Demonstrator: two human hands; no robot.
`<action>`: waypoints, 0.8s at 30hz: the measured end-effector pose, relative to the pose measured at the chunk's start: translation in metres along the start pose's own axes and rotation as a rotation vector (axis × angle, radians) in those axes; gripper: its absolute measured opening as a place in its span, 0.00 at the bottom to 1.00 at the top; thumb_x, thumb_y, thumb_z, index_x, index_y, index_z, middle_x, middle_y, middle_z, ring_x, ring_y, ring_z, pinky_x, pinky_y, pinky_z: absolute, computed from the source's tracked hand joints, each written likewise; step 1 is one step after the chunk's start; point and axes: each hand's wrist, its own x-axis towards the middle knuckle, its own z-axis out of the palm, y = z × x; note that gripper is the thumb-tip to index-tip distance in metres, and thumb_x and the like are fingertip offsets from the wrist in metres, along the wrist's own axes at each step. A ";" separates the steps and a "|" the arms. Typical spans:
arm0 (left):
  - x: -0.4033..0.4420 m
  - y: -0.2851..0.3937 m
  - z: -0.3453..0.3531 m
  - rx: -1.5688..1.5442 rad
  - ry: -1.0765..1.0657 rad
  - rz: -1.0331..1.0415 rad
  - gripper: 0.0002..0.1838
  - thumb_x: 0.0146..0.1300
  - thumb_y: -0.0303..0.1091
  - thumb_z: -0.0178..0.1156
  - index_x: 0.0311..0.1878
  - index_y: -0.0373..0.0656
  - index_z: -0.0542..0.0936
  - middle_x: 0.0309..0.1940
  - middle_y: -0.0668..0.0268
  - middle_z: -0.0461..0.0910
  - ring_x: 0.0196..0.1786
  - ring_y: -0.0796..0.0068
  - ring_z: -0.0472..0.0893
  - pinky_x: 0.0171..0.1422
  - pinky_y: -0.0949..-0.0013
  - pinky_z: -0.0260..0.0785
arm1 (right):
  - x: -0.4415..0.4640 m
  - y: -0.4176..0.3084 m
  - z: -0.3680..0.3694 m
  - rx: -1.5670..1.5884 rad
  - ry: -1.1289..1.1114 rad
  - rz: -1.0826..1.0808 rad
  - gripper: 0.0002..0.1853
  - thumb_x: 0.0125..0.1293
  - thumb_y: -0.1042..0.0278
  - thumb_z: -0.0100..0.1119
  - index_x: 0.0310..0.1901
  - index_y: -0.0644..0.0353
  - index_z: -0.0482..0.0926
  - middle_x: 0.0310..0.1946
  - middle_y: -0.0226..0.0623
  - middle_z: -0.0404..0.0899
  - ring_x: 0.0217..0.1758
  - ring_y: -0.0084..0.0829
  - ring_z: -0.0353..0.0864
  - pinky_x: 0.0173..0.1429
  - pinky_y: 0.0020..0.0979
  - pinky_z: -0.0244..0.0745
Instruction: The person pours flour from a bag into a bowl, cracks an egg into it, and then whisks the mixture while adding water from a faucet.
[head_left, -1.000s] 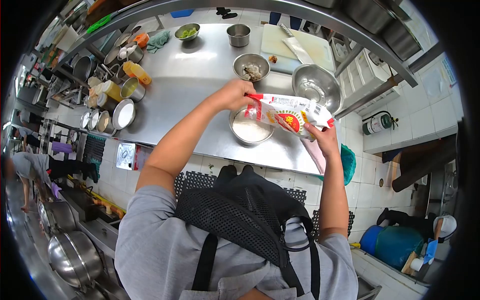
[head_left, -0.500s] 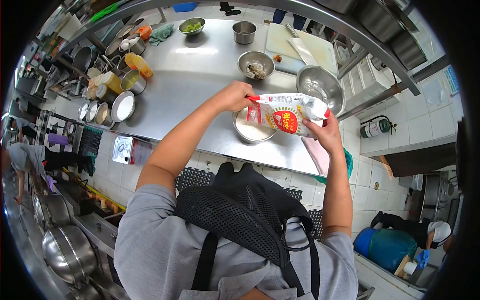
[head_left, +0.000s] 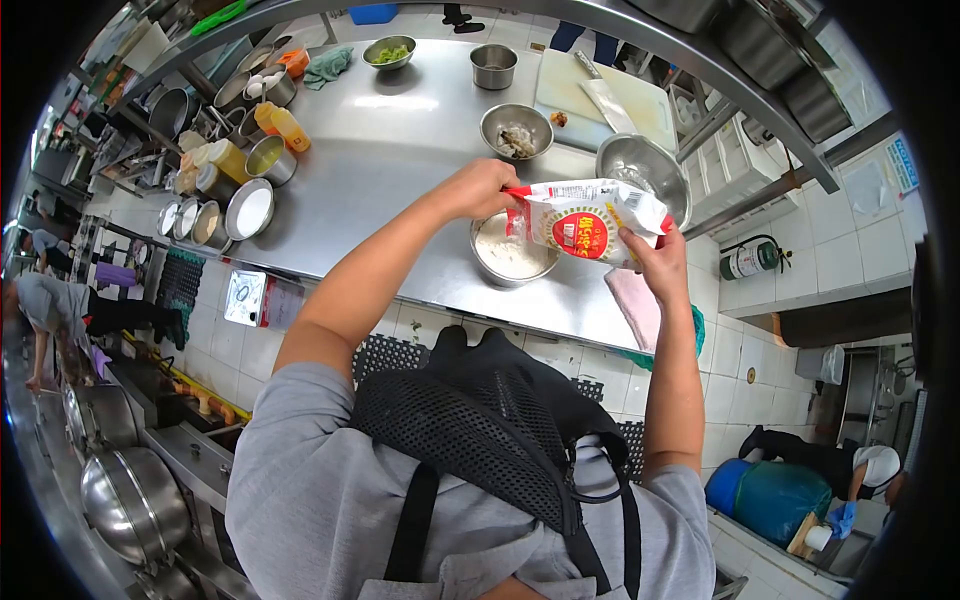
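My left hand (head_left: 482, 189) pinches the red-edged left end of a white and red bag (head_left: 583, 222). Around the bag's right end, my right hand (head_left: 655, 262) is closed. The bag lies tilted over a steel bowl of white powder (head_left: 512, 250), its left end above the bowl's rim. Behind it stands a steel bowl with greyish pieces of food (head_left: 516, 133). A larger steel bowl (head_left: 640, 165) is partly hidden by the bag.
A cleaver (head_left: 606, 104) lies on a cutting board (head_left: 560, 80). Farther back are a steel pot (head_left: 493, 66) and a bowl of green pieces (head_left: 388, 53). Bottles (head_left: 290, 130) and powder bowls (head_left: 249, 209) line the left. A pink cloth (head_left: 634, 305) lies at the front edge. Co-workers are at both sides.
The bag has turned slightly in my hands, and more powder lies heaped in the bowl below it. The view has shifted a little. Both hands keep hold of the bag.
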 end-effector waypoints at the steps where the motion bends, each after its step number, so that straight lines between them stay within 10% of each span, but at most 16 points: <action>1: 0.002 0.001 -0.001 0.009 0.003 0.011 0.08 0.52 0.30 0.66 0.37 0.42 0.85 0.32 0.57 0.80 0.35 0.56 0.79 0.41 0.61 0.71 | -0.003 -0.007 0.000 -0.041 -0.063 -0.015 0.22 0.56 0.74 0.68 0.52 0.68 0.76 0.45 0.38 0.83 0.47 0.25 0.81 0.52 0.28 0.75; 24: 0.028 -0.006 0.016 0.032 0.000 -0.059 0.08 0.52 0.28 0.65 0.37 0.42 0.85 0.34 0.56 0.81 0.39 0.56 0.80 0.44 0.62 0.72 | -0.003 -0.015 0.001 -0.067 0.059 -0.143 0.17 0.57 0.72 0.65 0.49 0.66 0.78 0.40 0.35 0.84 0.41 0.22 0.80 0.47 0.26 0.74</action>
